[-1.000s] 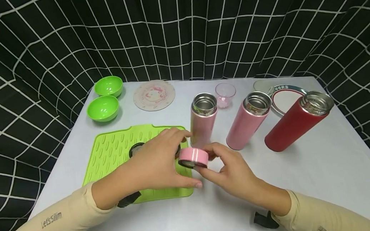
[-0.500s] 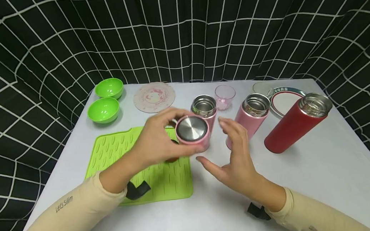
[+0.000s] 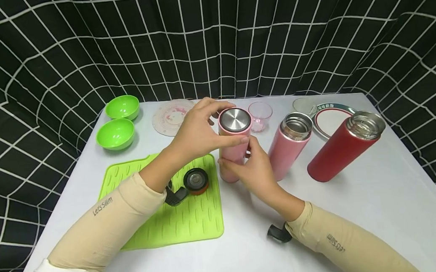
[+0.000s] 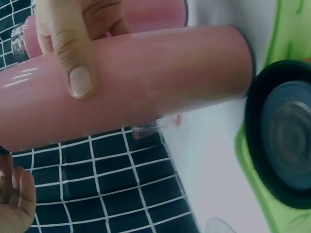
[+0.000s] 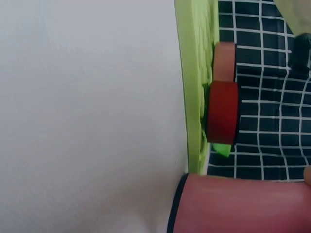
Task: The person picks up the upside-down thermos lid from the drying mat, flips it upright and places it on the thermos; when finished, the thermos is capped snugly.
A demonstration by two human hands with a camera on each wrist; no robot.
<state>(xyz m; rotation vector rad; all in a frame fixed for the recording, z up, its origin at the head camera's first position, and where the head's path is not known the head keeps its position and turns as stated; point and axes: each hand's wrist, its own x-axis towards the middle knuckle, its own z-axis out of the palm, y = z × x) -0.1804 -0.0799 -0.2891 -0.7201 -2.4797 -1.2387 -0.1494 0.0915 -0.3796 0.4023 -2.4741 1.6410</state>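
A pink bottle (image 3: 230, 174) stands upright just right of the green mat (image 3: 205, 227). Its pink lid (image 3: 236, 120), with a brushed silver top, sits at the bottle's mouth; whether it is threaded on is hidden. My left hand (image 3: 196, 133) holds this lid by its sides, thumb in front and fingers behind. Lower down, my right hand (image 3: 257, 173) grips the bottle's body, its thumb across the front, as the left wrist view also shows with the bottle (image 4: 160, 77). On the mat lies a red lid (image 5: 223, 111), inner side up, with a pink lid (image 5: 224, 62) beyond it.
To the right lean into view an uncapped pink bottle (image 3: 287, 152) and an uncapped red bottle (image 3: 340, 152). Behind are a pink glass (image 3: 260, 112), a clear glass (image 3: 302, 105), a rimmed plate (image 3: 332, 121) and a round mat (image 3: 167, 118). Two green bowls (image 3: 115, 134) stand back left.
The pink lid passed from my right hand to my left, was turned silver side up, and moved onto the bottle's mouth. My right hand let go and took hold of the bottle's body.
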